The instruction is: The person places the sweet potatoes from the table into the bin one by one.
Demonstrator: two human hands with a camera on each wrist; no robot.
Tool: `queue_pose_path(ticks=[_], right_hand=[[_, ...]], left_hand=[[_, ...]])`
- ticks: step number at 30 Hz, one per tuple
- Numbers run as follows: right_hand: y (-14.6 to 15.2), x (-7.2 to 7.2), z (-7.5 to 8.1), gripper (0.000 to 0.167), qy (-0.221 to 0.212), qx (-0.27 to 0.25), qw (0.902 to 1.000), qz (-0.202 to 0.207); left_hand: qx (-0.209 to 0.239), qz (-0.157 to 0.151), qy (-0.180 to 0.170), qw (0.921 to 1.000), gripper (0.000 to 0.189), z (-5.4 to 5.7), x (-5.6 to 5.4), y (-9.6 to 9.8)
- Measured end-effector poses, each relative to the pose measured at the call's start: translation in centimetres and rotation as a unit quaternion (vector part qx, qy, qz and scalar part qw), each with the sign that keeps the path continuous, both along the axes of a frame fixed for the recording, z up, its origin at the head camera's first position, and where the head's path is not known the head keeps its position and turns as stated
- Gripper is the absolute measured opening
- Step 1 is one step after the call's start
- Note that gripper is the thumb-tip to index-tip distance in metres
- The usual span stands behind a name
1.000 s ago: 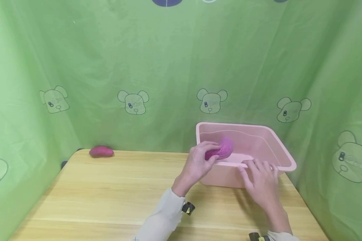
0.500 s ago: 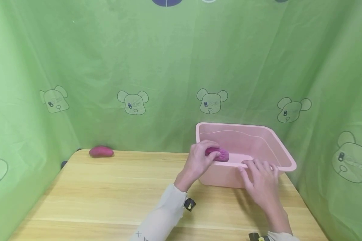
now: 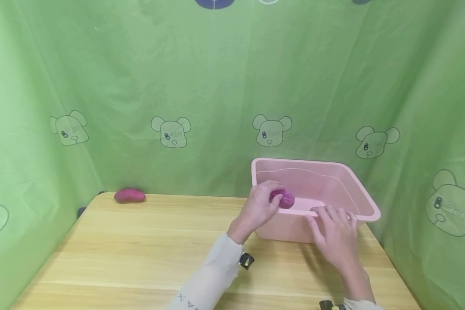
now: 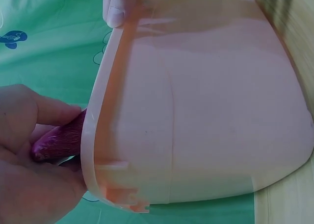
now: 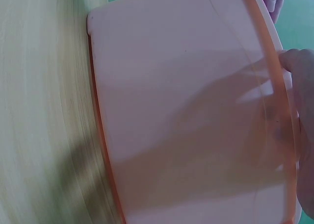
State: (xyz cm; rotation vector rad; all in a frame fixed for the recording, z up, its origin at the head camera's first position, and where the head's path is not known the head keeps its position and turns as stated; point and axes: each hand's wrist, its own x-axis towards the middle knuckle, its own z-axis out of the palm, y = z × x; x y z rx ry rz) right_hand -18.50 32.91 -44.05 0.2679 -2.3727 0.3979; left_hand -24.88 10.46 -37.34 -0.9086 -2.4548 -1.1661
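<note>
In the head view my left hand (image 3: 260,204) reaches over the near left rim of a pink plastic bin (image 3: 294,227). Its thumb and fingers grip a purple, ribbed, vegetable-like thing (image 3: 287,200), partly hidden behind them. Seen from the left wrist, the tapered dark end of this thing (image 4: 61,143) lies between thumb and fingers, just past the bin's rim. My right hand (image 3: 336,234) holds the bin's near rim, its fingers hooked over the edge and its thumb on the outer side.
A magenta sweet-potato-like vegetable (image 3: 129,195) lies at the far left corner of the wooden table (image 3: 139,249). Green curtains (image 3: 217,86) with bear-head prints hang close behind and along both sides. The bin stands near the back right.
My left hand has shifted slightly right, and the purple thing has come lower into the bin, with less of it showing. My right hand has stayed on the rim.
</note>
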Motion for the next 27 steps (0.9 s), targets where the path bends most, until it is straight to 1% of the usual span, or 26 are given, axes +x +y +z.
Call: queue_pose_path(ticks=[3, 9, 11, 15, 18, 21, 27], right_hand=[[-0.1, 0.0, -0.1, 0.027, 0.002, 0.0, 1.0, 0.001], [-0.1, -0.1, -0.1, 0.027, 0.008, 0.004, 1.0, 0.001], [-0.2, -0.1, -0.1, 0.028, 0.008, 0.004, 1.0, 0.001], [-0.2, -0.2, -0.1, 0.027, 0.01, 0.002, 0.9999, 0.002], [-0.2, -0.2, 0.0, 0.027, 0.011, 0.003, 0.9999, 0.003], [-0.2, -0.2, 0.0, 0.026, 0.011, 0.001, 0.9999, 0.004], [-0.2, -0.3, 0.0, 0.026, 0.008, 0.0, 1.0, 0.003]], left_hand=[[-0.008, -0.006, -0.009, 0.9999, 0.032, 0.1, -0.2, 0.2], [-0.001, -0.016, -0.036, 0.9992, 0.03, 0.3, -0.2, 0.3], [-0.004, -0.017, -0.036, 0.9992, 0.029, 0.3, -0.2, 0.3], [-0.01, -0.013, -0.024, 0.9996, 0.026, 0.2, -0.1, 0.1], [-0.005, -0.009, -0.019, 0.9998, 0.026, 0.1, 0.0, -0.2], [0.006, -0.007, -0.021, 0.9997, 0.026, 0.0, 0.1, -0.5], [0.041, -0.012, -0.024, 0.9988, 0.025, -0.1, 0.2, -1.4]])
